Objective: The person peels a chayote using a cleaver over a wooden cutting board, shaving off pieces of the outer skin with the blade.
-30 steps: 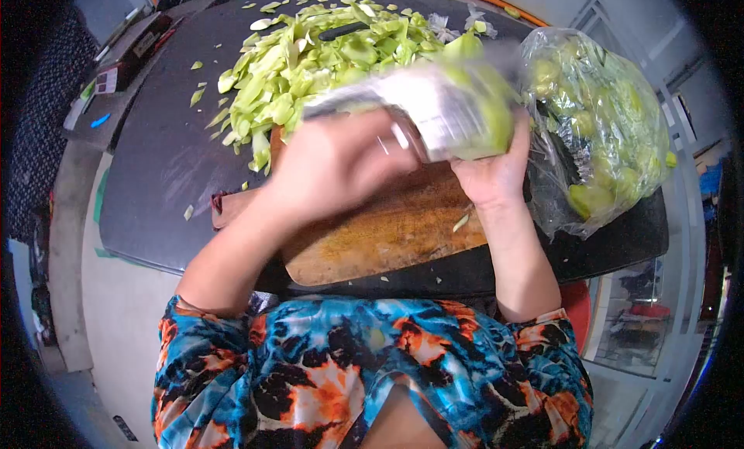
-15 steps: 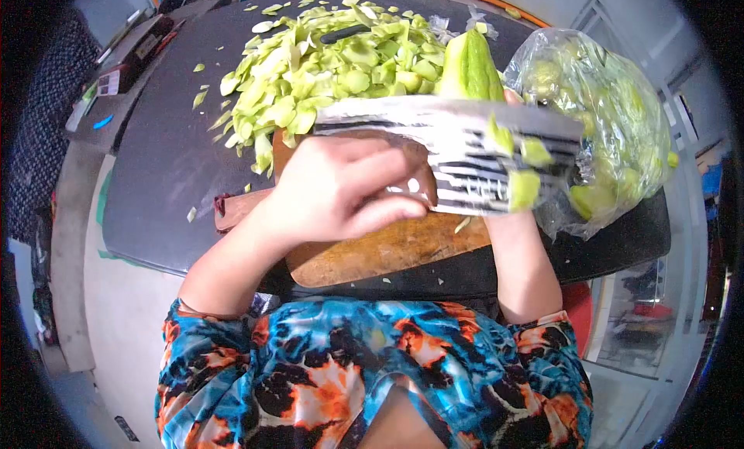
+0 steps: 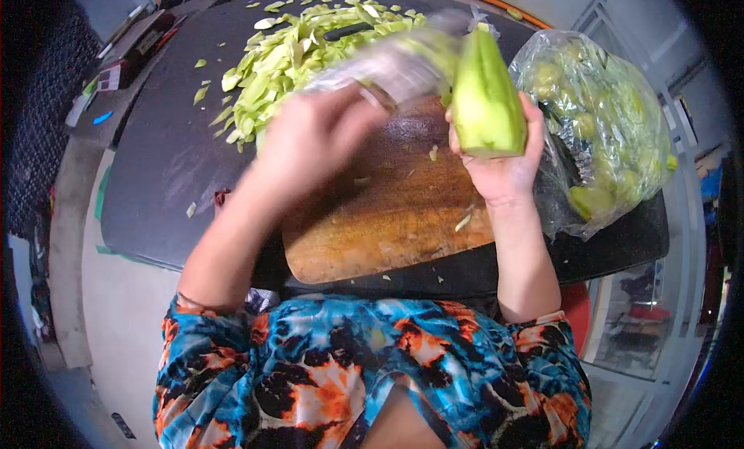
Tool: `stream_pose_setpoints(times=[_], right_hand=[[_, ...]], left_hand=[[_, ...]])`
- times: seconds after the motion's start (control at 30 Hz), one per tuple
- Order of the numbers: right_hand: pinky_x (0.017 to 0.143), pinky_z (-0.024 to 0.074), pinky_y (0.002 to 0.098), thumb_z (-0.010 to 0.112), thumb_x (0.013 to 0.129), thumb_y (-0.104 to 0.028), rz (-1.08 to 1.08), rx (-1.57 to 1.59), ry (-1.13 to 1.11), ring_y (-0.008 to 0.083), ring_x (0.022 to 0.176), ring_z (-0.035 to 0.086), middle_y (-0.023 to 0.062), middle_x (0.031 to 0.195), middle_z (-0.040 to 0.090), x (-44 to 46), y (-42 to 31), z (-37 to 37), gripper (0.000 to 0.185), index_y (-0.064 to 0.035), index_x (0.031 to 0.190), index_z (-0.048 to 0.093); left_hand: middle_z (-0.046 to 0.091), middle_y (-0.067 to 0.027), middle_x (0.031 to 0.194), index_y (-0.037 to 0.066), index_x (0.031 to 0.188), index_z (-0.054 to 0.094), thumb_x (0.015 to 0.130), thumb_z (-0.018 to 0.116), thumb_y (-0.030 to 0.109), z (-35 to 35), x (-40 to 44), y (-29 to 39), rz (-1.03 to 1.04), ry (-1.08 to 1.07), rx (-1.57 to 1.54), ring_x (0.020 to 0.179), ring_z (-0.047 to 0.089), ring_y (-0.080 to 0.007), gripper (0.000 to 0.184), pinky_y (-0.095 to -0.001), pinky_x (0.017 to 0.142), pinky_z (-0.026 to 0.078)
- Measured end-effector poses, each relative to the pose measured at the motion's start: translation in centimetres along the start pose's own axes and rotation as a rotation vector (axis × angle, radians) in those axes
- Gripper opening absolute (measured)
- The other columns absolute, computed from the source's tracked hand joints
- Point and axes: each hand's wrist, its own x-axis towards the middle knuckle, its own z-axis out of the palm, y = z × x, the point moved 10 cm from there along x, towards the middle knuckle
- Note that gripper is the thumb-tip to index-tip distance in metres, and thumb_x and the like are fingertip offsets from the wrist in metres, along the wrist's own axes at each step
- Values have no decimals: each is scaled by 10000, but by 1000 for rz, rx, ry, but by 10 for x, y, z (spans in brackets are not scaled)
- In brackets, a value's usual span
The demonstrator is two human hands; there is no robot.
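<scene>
My left hand [image 3: 322,131], blurred by motion, is closed on the handle of a broad-bladed knife [image 3: 395,69]. The blade is smeared and extends up and right over the cut pieces, left of a peeled-looking green vegetable [image 3: 488,112]. My right hand [image 3: 500,166] grips that vegetable from below, its narrow end up and its flat, wide end near my palm. Both hands are above a wooden cutting board [image 3: 387,224]. Beyond the board lies a heap of pale green slices [image 3: 291,58].
A clear plastic bag [image 3: 612,131] of green vegetables stands right of my right hand. A dark handle-like object [image 3: 347,31] lies on the heap. Scattered slices and a small plastic scrap lie on the dark table [image 3: 155,178].
The knife has swung from in front of the vegetable up and left, over the heap. My left hand has moved slightly up and left. The vegetable now shows in full in my right hand.
</scene>
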Motion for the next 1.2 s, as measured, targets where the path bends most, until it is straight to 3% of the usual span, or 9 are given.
stream_pose_setpoints(times=[0.07,0.17,0.23,0.37,0.43,0.93,1.03,1.1,1.2], right_hand=[[546,528,417,404,906,-492,-43,-156,-95,270,839,651,132,1020,658,-4,-9,17,564,-54,1229,548],[593,499,354,347,923,-523,-103,-160,-52,287,677,584,261,957,599,-6,-19,22,636,15,1201,542],[590,510,379,369,921,-506,-98,-168,-43,265,749,610,187,995,624,-3,-20,12,581,-33,1206,551],[812,528,430,465,913,-477,-164,93,28,228,1055,598,90,1130,622,-2,-16,-6,486,-81,1177,567],[883,508,405,459,923,-478,112,210,-112,250,1034,613,103,1131,633,9,5,1,521,-59,1213,565],[892,509,420,441,924,-460,197,246,-202,293,965,650,178,1108,650,-3,8,25,562,-12,1245,549],[791,528,445,443,894,-505,-186,136,289,289,930,647,156,1049,654,1,-18,-25,583,-46,1235,554],[525,513,393,402,901,-508,-70,-148,-44,262,798,648,124,976,660,3,-21,1,562,-49,1184,565],[538,478,358,396,917,-482,-151,-121,0,293,710,588,207,916,624,-3,-30,15,568,4,1166,555]], left_hand=[[661,-181,773,107,994,687,908,599,377,-21,10,-67,-207,99,118,676,644,-339,297,-404,600,497],[645,-133,708,59,1006,667,921,597,345,-35,11,-64,-223,168,35,605,624,-224,306,-339,584,479],[614,-123,693,33,963,643,917,605,301,-22,4,-28,-103,109,-88,618,607,-191,274,-311,589,466],[627,-77,775,26,936,608,867,660,371,3,-19,51,311,-171,-215,703,640,-226,356,-315,646,500],[632,-103,794,25,947,611,822,703,362,8,-28,75,453,-223,-132,719,642,-283,371,-351,636,510],[641,-134,853,24,934,613,819,706,286,24,-32,74,498,-272,-101,767,638,-327,302,-372,678,509],[636,-141,820,37,935,615,850,673,248,27,-16,43,251,-269,-166,753,633,-318,235,-356,668,502],[628,-180,737,76,912,648,887,625,341,3,2,-20,-34,53,29,683,626,-360,268,-405,602,492],[663,-148,771,81,1045,663,930,583,339,-25,10,-67,-161,196,55,668,648,-253,294,-349,612,486]])
